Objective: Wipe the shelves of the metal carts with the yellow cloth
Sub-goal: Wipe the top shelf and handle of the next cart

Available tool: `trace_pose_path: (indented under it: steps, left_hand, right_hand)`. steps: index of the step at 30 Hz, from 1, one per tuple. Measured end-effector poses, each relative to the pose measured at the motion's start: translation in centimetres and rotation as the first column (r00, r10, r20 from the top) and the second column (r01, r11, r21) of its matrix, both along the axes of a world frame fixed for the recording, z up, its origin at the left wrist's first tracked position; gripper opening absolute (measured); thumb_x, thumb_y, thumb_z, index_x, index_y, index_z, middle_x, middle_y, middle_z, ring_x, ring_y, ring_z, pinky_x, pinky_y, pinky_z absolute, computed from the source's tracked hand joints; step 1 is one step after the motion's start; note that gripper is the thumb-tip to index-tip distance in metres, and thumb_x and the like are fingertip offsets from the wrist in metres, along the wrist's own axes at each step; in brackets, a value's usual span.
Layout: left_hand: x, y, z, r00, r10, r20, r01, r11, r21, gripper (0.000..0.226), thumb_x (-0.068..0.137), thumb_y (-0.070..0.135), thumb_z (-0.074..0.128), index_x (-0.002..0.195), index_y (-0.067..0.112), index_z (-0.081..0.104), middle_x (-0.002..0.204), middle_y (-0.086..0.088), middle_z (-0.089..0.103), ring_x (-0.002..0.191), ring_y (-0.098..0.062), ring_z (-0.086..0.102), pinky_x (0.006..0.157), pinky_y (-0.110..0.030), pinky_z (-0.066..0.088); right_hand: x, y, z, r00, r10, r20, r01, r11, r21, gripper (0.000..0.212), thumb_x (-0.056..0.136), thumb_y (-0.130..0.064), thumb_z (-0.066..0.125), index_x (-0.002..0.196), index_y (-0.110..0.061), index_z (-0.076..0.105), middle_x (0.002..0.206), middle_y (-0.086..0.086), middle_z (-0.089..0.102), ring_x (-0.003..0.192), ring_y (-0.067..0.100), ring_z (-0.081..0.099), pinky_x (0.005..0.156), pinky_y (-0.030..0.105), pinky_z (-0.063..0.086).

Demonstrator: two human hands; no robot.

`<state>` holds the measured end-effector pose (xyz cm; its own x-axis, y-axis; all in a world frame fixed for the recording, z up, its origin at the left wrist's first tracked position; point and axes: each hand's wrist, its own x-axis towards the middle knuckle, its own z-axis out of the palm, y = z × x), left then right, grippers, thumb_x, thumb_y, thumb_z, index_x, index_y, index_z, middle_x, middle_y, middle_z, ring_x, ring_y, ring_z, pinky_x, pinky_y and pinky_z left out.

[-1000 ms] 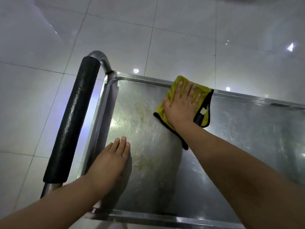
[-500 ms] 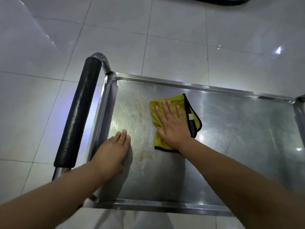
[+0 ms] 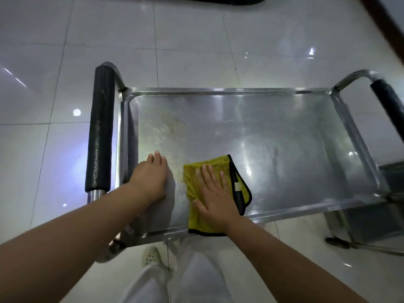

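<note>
A: Starting at the left of the cart's top shelf (image 3: pixel 273 136), what is showing?

B: The black foam-covered handle (image 3: pixel 99 130) is running along the outside of the shelf's left rim, with white floor tiles (image 3: pixel 39 62) lying open beyond it. Just inside that rim, the left hand (image 3: pixel 150 178) is resting flat on the bare steel near the front-left corner, fingers straight and together, holding nothing.

A: And the cloth?

B: The yellow cloth (image 3: pixel 192 171), edged in black, is lying just right of the left hand, apart from it by a strip of smeared steel. The right hand (image 3: pixel 213 193) is pressing down on it with fingers straight and slightly spread, palm flat, not curling round it. The cloth's near edge is hanging over the shelf's front rim.

A: How much of the shelf is lying open?

B: Everything behind the hands up to the back rim, and the whole right half out to the right rim, is showing as bare steel. A yellowish smear is sitting toward the back-left. Past the right rim a second black handle (image 3: pixel 391 106) is rising, partly cut off by the frame edge.
</note>
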<state>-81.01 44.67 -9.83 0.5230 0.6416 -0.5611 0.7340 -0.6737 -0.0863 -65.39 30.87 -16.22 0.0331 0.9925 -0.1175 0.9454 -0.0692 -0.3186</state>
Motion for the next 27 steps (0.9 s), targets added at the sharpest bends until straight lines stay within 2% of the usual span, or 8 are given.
trace_pose_path:
  steps: [3, 6, 9, 11, 14, 17, 21, 27]
  left_hand:
    - [0.7, -0.6, 0.2, 0.996, -0.014, 0.088, 0.011, 0.999, 0.042, 0.064, 0.087, 0.027, 0.057, 0.14, 0.005, 0.029, 0.144, -0.014, 0.032, 0.128, -0.026, 0.038, 0.1, -0.033, 0.036]
    - [2.1, -2.2, -0.7, 0.903, -0.125, 0.411, 0.123, 0.992, 0.032, 0.05, 0.086, 0.01, 0.053, 0.135, 0.006, 0.043, 0.139, -0.014, 0.043, 0.126, -0.029, 0.045, 0.1, -0.035, 0.038]
    - [3.3, -4.2, -2.2, 0.845, -0.317, 0.43, 0.374, 0.926, -0.053, 0.065, 0.096, 0.014, 0.041, 0.152, 0.013, 0.007, 0.155, -0.004, -0.007, 0.146, -0.019, 0.002, 0.117, -0.033, 0.01]
    - [3.4, -4.8, -3.0, 0.853, -0.422, 0.308, 0.458, 0.887, -0.053, 0.067, 0.098, 0.019, 0.033, 0.15, 0.015, -0.009, 0.154, -0.003, -0.019, 0.145, -0.021, -0.012, 0.117, -0.033, -0.003]
    - [3.3, -4.7, -2.7, 0.852, -0.449, 0.269, 0.48, 0.875, -0.062, 0.068, 0.097, 0.017, 0.035, 0.15, 0.014, -0.008, 0.158, -0.006, -0.014, 0.146, -0.023, -0.011, 0.117, -0.032, -0.002]
    - [2.7, -3.9, -1.4, 0.838, -0.468, 0.282, 0.511, 0.853, -0.103, 0.059, 0.1, 0.018, 0.033, 0.152, 0.018, 0.006, 0.16, -0.002, -0.002, 0.147, -0.017, -0.001, 0.117, -0.028, 0.01]
    - [0.6, -1.3, 1.3, 0.796, -0.527, 0.299, 0.556, 0.831, -0.013, 0.042, 0.095, 0.023, 0.041, 0.137, 0.026, 0.045, 0.147, 0.004, 0.041, 0.133, -0.019, 0.04, 0.108, -0.031, 0.027]
    - [-4.8, 5.2, 5.7, 0.927, -0.325, 0.189, 0.264, 0.921, 0.288, 0.041, 0.096, 0.037, 0.047, 0.135, 0.027, 0.049, 0.144, 0.006, 0.046, 0.145, -0.017, 0.017, 0.117, -0.043, -0.002]
  right_hand:
    - [1.4, -0.5, 2.1, 0.915, -0.267, -0.303, 0.291, 0.956, 0.036, 0.069, 0.09, -0.04, 0.025, 0.147, -0.024, -0.009, 0.155, -0.011, -0.009, 0.144, -0.001, -0.01, 0.118, 0.021, -0.002]
    - [3.8, -2.5, 2.7, 0.79, -0.452, -0.416, 0.532, 0.841, 0.096, 0.063, 0.093, -0.024, 0.032, 0.147, -0.028, 0.0, 0.156, -0.012, 0.001, 0.146, 0.001, 0.002, 0.119, 0.021, 0.008]
    - [5.3, -4.5, 2.5, 0.755, -0.501, -0.424, 0.578, 0.813, 0.071, 0.06, 0.096, -0.019, 0.034, 0.15, -0.024, 0.007, 0.155, -0.014, 0.006, 0.144, -0.001, 0.006, 0.119, 0.025, 0.015]
    - [5.5, -5.3, 2.5, 0.767, -0.489, -0.416, 0.563, 0.823, 0.072, 0.059, 0.095, -0.018, 0.035, 0.149, -0.024, 0.01, 0.153, -0.015, 0.008, 0.143, -0.004, 0.007, 0.118, 0.021, 0.014]
    - [5.1, -5.6, 2.4, 0.794, -0.467, -0.389, 0.523, 0.851, 0.043, 0.062, 0.091, -0.02, 0.035, 0.15, -0.02, 0.015, 0.155, -0.009, 0.015, 0.144, 0.003, 0.013, 0.116, 0.023, 0.018]
    - [4.6, -4.8, 1.9, 0.851, -0.422, -0.313, 0.456, 0.889, 0.039, 0.061, 0.094, -0.022, 0.036, 0.152, -0.016, 0.018, 0.157, -0.008, 0.013, 0.143, 0.0, 0.007, 0.116, 0.021, 0.015]
    - [4.1, -2.8, 2.0, 0.922, -0.294, -0.251, 0.315, 0.948, 0.045, 0.058, 0.093, -0.02, 0.037, 0.151, -0.015, 0.026, 0.158, -0.004, 0.015, 0.144, 0.005, 0.01, 0.118, 0.03, 0.022]
    - [2.9, 0.3, 1.0, 0.984, 0.065, 0.164, -0.071, 0.997, 0.03, 0.057, 0.097, -0.048, 0.03, 0.149, -0.025, 0.024, 0.157, 0.012, 0.022, 0.146, 0.027, 0.01, 0.116, 0.047, 0.008]
